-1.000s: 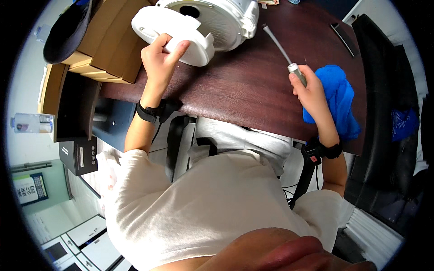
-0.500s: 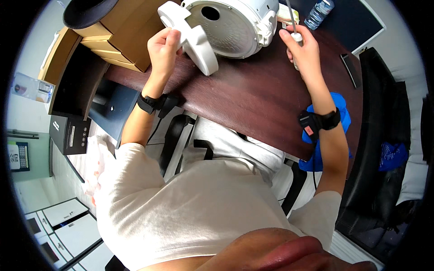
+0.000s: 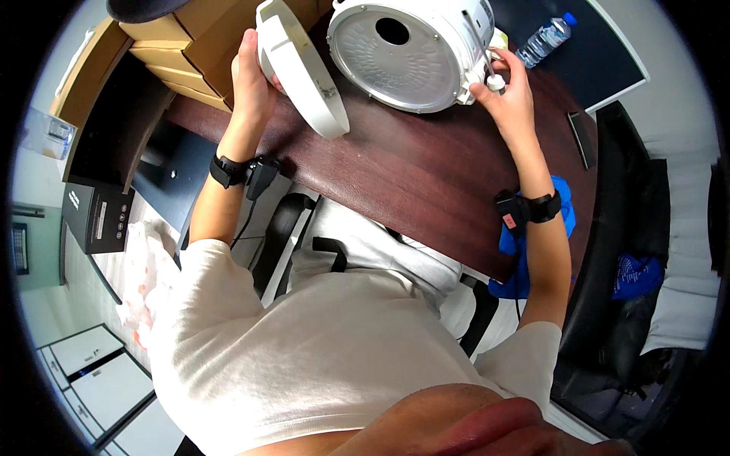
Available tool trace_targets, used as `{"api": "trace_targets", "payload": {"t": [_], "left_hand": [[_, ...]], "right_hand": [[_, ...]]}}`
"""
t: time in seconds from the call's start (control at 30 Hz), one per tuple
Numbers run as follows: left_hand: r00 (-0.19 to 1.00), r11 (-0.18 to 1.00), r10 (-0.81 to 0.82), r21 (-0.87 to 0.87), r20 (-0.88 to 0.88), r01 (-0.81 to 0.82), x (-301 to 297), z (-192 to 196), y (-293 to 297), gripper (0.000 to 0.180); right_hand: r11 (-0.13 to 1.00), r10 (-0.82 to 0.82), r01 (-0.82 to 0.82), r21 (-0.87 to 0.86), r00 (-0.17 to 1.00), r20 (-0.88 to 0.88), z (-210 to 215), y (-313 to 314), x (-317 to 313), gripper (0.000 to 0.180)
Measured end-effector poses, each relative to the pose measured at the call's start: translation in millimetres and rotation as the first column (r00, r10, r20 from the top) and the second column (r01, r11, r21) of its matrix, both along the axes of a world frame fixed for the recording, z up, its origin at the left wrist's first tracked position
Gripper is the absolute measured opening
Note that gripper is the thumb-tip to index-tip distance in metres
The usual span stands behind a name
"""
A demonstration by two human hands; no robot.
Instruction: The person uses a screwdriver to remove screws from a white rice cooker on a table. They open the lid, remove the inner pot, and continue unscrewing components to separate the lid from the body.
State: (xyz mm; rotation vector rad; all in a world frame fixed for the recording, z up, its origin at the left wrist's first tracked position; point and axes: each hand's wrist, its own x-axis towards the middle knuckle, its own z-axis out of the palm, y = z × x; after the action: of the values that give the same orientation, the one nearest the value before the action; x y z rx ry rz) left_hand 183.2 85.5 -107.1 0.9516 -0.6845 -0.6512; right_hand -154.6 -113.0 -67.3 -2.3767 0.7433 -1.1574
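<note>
My left hand [image 3: 254, 82] grips a white plastic ring-shaped cover [image 3: 328, 114] by its left side. The cover stands tilted, its hollow inner side turned toward a white round appliance [image 3: 473, 23]. That appliance lies on its side, showing a silver metal face [image 3: 407, 72] with a dark oval hole and small screws round its rim. At the appliance's right edge, my right hand [image 3: 511, 99] is closed round a screwdriver [image 3: 496, 82] with a pale handle and thin metal shaft. Its thumb and fingers reach the white fitting there; the fingers hide part of the screwdriver.
A dark red-brown table [image 3: 395, 175] carries everything. Cardboard boxes [image 3: 182, 57] stand at the back left. A water bottle [image 3: 546, 42] lies at the back right, a phone [image 3: 580, 140] near the right edge. Blue cloth [image 3: 564, 201] lies under my right forearm.
The cover has turned in my left hand, so its hollow side faces the appliance. My right hand has moved in against the appliance's right edge. The view has shifted slightly.
</note>
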Motion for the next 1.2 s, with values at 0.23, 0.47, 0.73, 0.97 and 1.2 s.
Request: {"api": "trace_targets", "payload": {"t": [0.23,0.47,0.73,0.97,1.2], "left_hand": [[0.999,0.999,0.033,0.03,0.038,-0.034,-4,3,0,0.06],[0.996,0.996,-0.059,-0.07,-0.073,0.054,-4,5,0,0.058],[0.984,0.987,-0.041,-0.158,-0.171,0.014,-10,4,0,0.047],[0.99,0.989,-0.052,-0.145,-0.128,0.034,-16,11,4,0.045],[0.992,0.993,-0.04,-0.111,-0.117,0.027,-22,21,21,0.046]], "right_hand": [[0.99,-0.14,0.133,-0.047,0.969,-0.205,21,17,16,0.1],[0.993,-0.116,0.119,-0.006,0.961,-0.25,23,17,11,0.104],[0.993,-0.114,0.107,-0.045,0.968,-0.225,12,19,12,0.103],[0.993,-0.103,0.096,-0.065,0.99,-0.099,11,15,23,0.099],[0.949,-0.178,0.171,0.265,0.984,0.005,35,4,18,0.092]]}}
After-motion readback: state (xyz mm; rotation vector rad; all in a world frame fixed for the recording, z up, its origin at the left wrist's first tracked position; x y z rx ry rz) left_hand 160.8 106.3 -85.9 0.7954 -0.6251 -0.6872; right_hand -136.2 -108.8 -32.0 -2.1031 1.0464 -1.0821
